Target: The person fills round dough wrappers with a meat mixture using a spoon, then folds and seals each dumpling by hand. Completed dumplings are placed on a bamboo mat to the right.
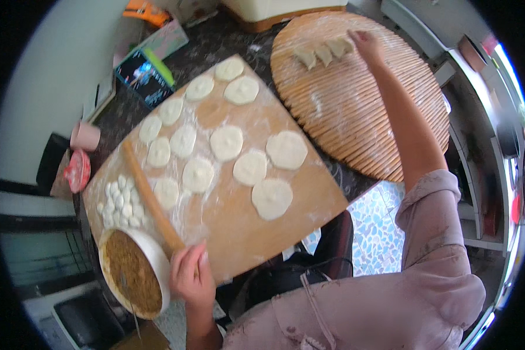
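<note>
My right hand [366, 46] reaches over the round slatted mat [350, 100], its fingertips close beside the last of several folded dumplings [339, 47]; whether it grips one cannot be told. My left hand [193, 274] is curled at the lower edge of the wooden board [240, 236], by the near end of a wooden rolling pin [151, 197]; its hold is unclear. Flat round dough wrappers [273, 199] lie over the floured board. Small floured dough pieces [123, 203] are heaped at its left, near a white bowl [157, 258] of brownish filling [131, 271] with a thin metal utensil [134, 313].
A phone or tablet with a lit screen [144, 78] leans beyond the board, near a pink cup [85, 136] and a red-and-white container [78, 170]. The dark countertop [218, 39] shows between board and mat. Shelves [468, 188] stand at right.
</note>
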The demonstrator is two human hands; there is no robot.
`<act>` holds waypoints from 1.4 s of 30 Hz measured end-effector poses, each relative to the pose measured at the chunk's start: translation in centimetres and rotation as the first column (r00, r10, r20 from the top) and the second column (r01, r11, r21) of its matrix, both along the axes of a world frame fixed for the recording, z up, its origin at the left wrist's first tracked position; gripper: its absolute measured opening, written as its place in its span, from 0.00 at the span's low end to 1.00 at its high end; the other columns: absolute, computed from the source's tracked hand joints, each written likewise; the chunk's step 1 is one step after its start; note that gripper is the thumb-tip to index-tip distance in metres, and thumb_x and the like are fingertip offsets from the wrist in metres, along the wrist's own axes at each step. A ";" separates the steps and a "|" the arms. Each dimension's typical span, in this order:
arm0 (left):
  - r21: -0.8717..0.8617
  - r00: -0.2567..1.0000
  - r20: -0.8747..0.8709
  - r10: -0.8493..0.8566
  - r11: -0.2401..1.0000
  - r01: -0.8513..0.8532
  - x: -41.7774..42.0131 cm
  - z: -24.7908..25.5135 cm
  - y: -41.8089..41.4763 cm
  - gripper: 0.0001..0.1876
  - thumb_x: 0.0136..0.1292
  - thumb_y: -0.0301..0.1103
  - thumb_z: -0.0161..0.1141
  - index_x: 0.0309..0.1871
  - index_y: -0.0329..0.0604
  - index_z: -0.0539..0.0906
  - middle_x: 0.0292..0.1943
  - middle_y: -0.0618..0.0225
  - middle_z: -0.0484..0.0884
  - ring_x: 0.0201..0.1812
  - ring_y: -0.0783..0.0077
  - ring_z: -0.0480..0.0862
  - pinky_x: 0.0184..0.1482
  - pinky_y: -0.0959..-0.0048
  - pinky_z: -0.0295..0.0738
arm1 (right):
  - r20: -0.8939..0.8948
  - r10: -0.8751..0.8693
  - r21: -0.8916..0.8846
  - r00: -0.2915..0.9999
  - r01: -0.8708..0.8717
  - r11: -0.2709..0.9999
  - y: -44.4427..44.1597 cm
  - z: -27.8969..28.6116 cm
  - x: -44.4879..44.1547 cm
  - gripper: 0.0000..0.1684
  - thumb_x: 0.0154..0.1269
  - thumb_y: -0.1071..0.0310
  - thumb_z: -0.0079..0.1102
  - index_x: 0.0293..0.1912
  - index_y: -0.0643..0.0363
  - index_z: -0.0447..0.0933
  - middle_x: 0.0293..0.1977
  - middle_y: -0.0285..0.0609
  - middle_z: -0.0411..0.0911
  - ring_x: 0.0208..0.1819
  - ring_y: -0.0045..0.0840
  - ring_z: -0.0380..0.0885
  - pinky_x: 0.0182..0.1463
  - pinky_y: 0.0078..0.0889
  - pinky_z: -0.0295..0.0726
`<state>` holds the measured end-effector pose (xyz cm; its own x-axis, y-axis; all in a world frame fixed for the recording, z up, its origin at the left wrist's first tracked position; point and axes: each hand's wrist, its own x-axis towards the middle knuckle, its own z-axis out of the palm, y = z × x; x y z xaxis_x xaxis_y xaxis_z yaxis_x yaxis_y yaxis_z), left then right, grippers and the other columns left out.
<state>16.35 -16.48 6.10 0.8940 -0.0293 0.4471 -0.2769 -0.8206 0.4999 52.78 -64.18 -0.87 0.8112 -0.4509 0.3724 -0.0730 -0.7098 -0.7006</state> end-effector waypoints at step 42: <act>-0.635 0.901 -0.235 0.364 0.645 -0.426 -18.0 0.1 20.2 0.39 0.50 0.15 0.58 0.67 0.44 0.58 0.36 0.72 0.72 0.33 0.82 0.71 0.37 0.83 0.68 | 0.291 0.504 0.957 0.813 -0.240 -0.165 25.9 5.9 -27.5 0.16 0.65 0.75 0.49 0.52 0.68 0.65 0.48 0.46 0.72 0.49 0.28 0.74 0.55 0.28 0.76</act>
